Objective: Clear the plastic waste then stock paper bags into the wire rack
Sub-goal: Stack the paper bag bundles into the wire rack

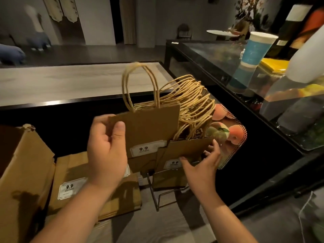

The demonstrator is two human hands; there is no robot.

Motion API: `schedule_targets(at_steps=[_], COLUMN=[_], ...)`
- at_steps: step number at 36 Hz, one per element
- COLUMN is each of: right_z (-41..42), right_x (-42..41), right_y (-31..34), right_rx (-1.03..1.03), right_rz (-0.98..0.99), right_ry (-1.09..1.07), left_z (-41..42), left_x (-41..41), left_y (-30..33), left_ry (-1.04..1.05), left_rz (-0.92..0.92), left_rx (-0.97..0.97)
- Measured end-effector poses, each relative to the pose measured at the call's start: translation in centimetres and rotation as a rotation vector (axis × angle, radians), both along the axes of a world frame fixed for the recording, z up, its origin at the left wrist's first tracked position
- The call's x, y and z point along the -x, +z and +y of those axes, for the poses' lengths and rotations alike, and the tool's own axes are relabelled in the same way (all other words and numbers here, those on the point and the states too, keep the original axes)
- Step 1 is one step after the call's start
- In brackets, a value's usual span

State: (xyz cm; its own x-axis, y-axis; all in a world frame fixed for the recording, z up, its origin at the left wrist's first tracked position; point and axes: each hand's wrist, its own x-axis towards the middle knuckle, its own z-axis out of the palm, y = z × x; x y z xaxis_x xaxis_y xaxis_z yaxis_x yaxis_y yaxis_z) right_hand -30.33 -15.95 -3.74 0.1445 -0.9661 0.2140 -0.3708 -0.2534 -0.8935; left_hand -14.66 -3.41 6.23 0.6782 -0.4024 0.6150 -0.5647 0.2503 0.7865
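Observation:
My left hand grips a flat brown paper bag by its top left corner, thumb on the front. The bag has twisted cord handles and a "9.9" label, and its lower edge sits at the front of the wire rack. Several more paper bags stand tilted in the rack behind it, their handles fanned out. My right hand holds the right side of those bags, with fingers curled round the front one's edge. A stack of flat bags lies left of the rack.
An open cardboard box stands at the left. Peaches on a perforated mat lie just right of the rack. A glass display counter at the right carries a blue paper cup and a white bottle.

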Motion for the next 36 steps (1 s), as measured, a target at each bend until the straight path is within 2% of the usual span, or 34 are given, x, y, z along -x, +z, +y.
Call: schedule_targets(at_steps=[4,7,10,13,16,18,21,28,36], right_z=[1.0,1.1,1.2,1.3,1.2,1.3,1.4,1.0,-0.1], right_x=[0.0,-0.2,-0.4,-0.7,-0.8,-0.8,-0.9,-0.6,0.6], right_y=[-0.5,-0.5,-0.3,0.0,0.4,0.4,0.2,1.1,2.2], right_rx=[0.037,0.04,0.053,0.055,0.038,0.044,0.095,0.27,0.311], right_rz=[0.008,0.0,-0.017,-0.027,-0.053,-0.056,-0.055,-0.156,-0.189], right_ry=[-0.043,-0.051,-0.037,-0.019,-0.026,-0.039,-0.06,-0.038,0.034], left_z=[-0.4,-0.9,-0.9,0.2,2.3,3.7,5.4,6.7,6.6], left_x=[0.7,1.4,1.5,0.6,-0.3,-0.4,-0.4,0.3,0.8], left_y=[-1.8,-3.5,-5.2,-5.1,-2.9,-0.9,1.0,0.3,0.0], left_ry=[-0.089,-0.211,-0.204,-0.098,-0.016,-0.017,-0.066,-0.127,-0.163], left_rz=[0.199,0.33,0.451,0.427,0.268,0.164,0.101,0.143,0.163], left_rx=[-0.201,-0.469,-0.643,-0.534,-0.242,-0.054,0.1,0.06,0.022])
